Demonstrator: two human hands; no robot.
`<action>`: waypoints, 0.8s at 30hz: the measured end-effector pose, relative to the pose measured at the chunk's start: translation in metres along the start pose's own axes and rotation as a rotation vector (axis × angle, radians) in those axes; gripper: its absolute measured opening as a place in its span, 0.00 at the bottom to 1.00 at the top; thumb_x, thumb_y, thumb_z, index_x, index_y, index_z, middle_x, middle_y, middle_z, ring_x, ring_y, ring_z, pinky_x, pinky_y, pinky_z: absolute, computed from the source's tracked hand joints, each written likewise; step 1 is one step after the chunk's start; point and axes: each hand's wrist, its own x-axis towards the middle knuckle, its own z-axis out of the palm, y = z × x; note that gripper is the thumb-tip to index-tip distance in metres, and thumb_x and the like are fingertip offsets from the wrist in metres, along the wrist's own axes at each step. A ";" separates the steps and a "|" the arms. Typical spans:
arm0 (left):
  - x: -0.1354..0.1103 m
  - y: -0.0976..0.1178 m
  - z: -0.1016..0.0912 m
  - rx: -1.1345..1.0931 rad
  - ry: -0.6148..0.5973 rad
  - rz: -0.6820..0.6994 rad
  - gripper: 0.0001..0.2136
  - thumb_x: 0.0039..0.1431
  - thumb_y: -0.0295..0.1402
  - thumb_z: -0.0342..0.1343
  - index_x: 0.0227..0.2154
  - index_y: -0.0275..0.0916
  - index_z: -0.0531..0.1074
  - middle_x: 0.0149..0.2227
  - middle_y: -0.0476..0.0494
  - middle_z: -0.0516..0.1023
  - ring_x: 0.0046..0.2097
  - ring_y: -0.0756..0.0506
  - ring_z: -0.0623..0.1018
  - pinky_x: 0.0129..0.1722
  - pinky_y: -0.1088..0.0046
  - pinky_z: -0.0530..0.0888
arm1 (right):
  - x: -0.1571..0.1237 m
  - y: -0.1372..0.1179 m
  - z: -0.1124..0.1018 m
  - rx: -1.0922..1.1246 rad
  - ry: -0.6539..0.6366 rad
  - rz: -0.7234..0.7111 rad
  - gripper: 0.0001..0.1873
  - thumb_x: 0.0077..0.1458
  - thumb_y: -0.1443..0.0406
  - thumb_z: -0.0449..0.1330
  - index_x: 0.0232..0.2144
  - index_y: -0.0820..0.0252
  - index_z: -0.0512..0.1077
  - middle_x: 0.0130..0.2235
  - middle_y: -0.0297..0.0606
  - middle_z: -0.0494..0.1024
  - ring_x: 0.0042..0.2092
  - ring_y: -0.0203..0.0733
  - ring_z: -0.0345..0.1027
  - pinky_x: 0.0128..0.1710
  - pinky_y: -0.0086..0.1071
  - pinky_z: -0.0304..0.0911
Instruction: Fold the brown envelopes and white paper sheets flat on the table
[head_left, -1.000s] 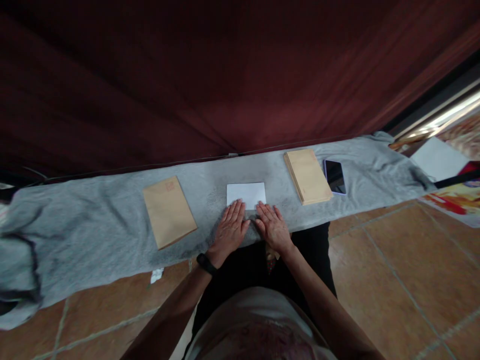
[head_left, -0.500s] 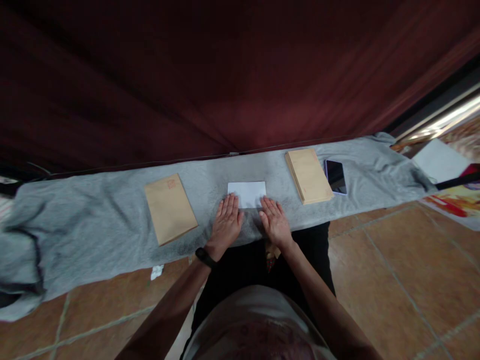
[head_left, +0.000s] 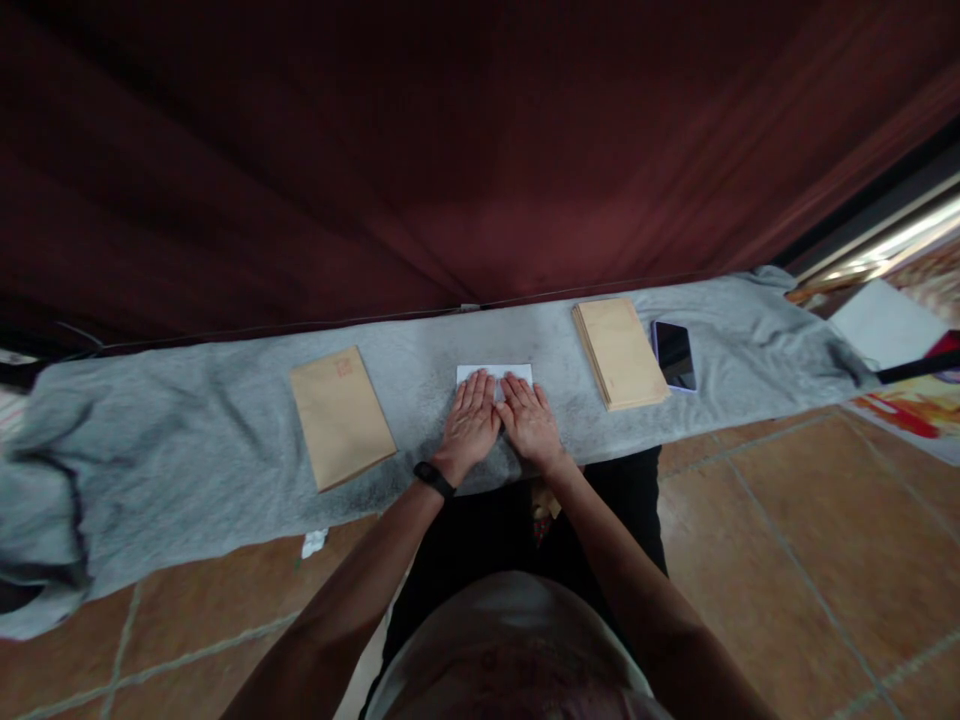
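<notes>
A folded white sheet of paper (head_left: 495,372) lies on a grey cloth (head_left: 187,440) spread over the floor. My left hand (head_left: 469,425) and my right hand (head_left: 528,420) lie flat on the paper side by side, fingers stretched out, covering most of it. Only its far edge shows past my fingertips. A black band sits on my left wrist.
A single brown envelope (head_left: 341,417) lies to the left on the cloth, a stack of brown envelopes (head_left: 619,352) to the right with a dark phone (head_left: 674,355) beside it. A dark red curtain hangs behind. Tiled floor lies in front; white paper (head_left: 885,322) rests at far right.
Both hands slid forward onto the white paper and came together; a second ago they rested at its near edge, apart, with most of the sheet showing.
</notes>
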 end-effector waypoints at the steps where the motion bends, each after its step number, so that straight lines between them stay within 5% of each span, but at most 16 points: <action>1: 0.000 -0.001 0.000 -0.004 0.008 -0.009 0.29 0.70 0.34 0.36 0.71 0.28 0.48 0.73 0.34 0.49 0.74 0.41 0.46 0.72 0.56 0.48 | 0.000 0.001 0.001 -0.004 0.006 0.007 0.29 0.73 0.55 0.40 0.69 0.60 0.59 0.70 0.43 0.58 0.72 0.48 0.49 0.71 0.49 0.42; 16: -0.001 -0.019 0.001 0.033 0.062 -0.132 0.30 0.71 0.38 0.37 0.71 0.27 0.49 0.73 0.33 0.51 0.74 0.39 0.49 0.72 0.53 0.47 | -0.001 0.024 0.002 -0.049 0.111 0.065 0.31 0.73 0.55 0.40 0.69 0.64 0.57 0.70 0.47 0.60 0.71 0.51 0.52 0.70 0.51 0.45; 24: 0.007 -0.003 -0.007 0.019 0.038 -0.072 0.29 0.71 0.36 0.34 0.69 0.23 0.52 0.72 0.31 0.51 0.74 0.38 0.50 0.73 0.55 0.47 | 0.009 0.014 -0.006 -0.002 0.107 0.055 0.32 0.73 0.54 0.38 0.68 0.67 0.60 0.70 0.47 0.60 0.71 0.52 0.51 0.71 0.51 0.44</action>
